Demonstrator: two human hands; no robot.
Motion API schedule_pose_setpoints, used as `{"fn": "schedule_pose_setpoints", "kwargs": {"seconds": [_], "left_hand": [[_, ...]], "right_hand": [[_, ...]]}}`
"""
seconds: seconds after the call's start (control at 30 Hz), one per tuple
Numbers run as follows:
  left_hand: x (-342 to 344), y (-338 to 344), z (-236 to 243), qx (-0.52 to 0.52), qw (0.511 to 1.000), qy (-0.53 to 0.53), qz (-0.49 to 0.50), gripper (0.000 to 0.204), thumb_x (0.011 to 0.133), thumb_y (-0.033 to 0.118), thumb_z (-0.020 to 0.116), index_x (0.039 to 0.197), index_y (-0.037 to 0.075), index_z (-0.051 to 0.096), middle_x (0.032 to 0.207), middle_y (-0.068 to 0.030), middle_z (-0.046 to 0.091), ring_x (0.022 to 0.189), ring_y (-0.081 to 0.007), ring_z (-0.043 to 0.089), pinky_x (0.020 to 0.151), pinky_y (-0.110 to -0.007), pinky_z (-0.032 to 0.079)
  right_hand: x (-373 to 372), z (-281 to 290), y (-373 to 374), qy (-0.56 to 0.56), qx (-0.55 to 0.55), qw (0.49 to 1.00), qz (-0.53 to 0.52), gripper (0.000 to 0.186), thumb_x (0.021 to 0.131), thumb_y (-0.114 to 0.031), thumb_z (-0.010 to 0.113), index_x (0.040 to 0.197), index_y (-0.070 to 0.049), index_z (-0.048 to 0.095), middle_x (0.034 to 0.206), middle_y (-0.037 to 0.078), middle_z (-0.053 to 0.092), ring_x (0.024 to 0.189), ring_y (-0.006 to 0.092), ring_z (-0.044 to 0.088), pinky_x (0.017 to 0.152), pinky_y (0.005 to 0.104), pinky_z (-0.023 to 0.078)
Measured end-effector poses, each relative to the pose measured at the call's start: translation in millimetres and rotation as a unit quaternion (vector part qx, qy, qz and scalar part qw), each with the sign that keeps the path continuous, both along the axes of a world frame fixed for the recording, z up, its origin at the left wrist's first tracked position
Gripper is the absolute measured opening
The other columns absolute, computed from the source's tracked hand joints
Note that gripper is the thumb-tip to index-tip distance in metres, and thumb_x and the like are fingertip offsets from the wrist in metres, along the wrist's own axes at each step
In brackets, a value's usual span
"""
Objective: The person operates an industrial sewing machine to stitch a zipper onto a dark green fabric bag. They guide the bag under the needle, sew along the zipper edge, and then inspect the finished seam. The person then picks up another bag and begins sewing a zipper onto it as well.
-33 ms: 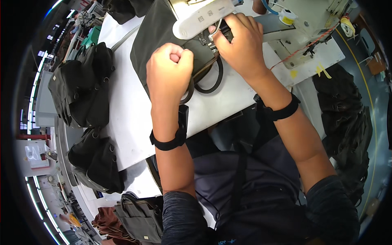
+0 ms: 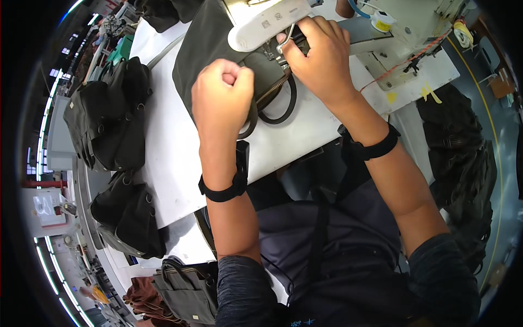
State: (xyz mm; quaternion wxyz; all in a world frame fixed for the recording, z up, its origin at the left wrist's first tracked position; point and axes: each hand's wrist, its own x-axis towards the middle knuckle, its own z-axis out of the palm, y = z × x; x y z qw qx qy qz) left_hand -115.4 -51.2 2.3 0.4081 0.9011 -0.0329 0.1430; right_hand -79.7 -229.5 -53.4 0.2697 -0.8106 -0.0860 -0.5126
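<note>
The person leans over a white worktable (image 2: 180, 163) with a dark olive bag (image 2: 210, 49) spread under the head of a sewing machine (image 2: 272, 24). The left hand (image 2: 222, 95) is balled into a fist, fingers curled tight and pressed together on the bag's near edge; whether cloth is bunched inside the fist I cannot tell. Just right of those knuckles the bag's zipper (image 2: 275, 87) runs as a slanted line, rising away from the body toward the right hand (image 2: 321, 57), with a dark loop handle (image 2: 286, 109) hanging below it. That right hand sits farther out, fingers bent and close together, their tips pinching the fabric seam beside the metal presser parts (image 2: 283, 43) under the machine head. So the seam lies straight ahead of the right fingertips and up and to the right of the left fist; the right hand is plainly the nearer to the needle. Well left of the left fist, finished dark bags (image 2: 109, 125) are heaped, another stack (image 2: 128, 215) lower down. Beyond the right fingers stands a thread spool (image 2: 381, 22)
</note>
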Motion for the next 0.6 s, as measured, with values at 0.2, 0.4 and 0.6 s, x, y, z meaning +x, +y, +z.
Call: {"fn": "schedule_pose_setpoints", "kwargs": {"seconds": [0.2,0.4,0.6], "left_hand": [[-28.2,-5.1,-21.3,0.198,0.949,-0.245,-0.010,0.044,0.082,0.021,0.080,0.118,0.003,0.061,0.126,-0.0192,0.060,0.114,-0.0365,0.059,0.097,-0.044,0.047],[-15.1,-13.0,-45.7,0.193,0.921,-0.304,-0.146,0.046,0.080,-0.005,0.069,0.124,0.002,0.060,0.133,-0.0170,0.062,0.122,-0.0346,0.059,0.107,-0.046,0.045],[-16.1,1.7,-50.8,0.221,0.896,-0.358,-0.145,0.043,0.085,-0.010,0.057,0.125,0.002,0.066,0.122,-0.0140,0.071,0.114,-0.0276,0.068,0.100,-0.044,0.052]], "right_hand": [[-2.2,3.3,-0.8,0.006,0.001,1.000,-0.007,0.027,0.082,-0.027,0.074,0.103,-0.011,0.071,0.088,0.005,0.064,0.089,0.0265,0.058,0.085,0.0406,0.040],[-38.6,35.9,-42.7,0.065,-0.011,0.987,0.148,0.038,0.086,-0.020,0.071,0.120,-0.004,0.064,0.103,0.017,0.064,0.098,0.0369,0.062,0.086,0.0460,0.050],[-93.9,159.8,-132.9,0.011,-0.052,0.996,0.065,0.028,0.090,-0.011,0.064,0.113,0.006,0.067,0.105,0.013,0.070,0.093,0.0206,0.066,0.084,0.0320,0.054]]}}
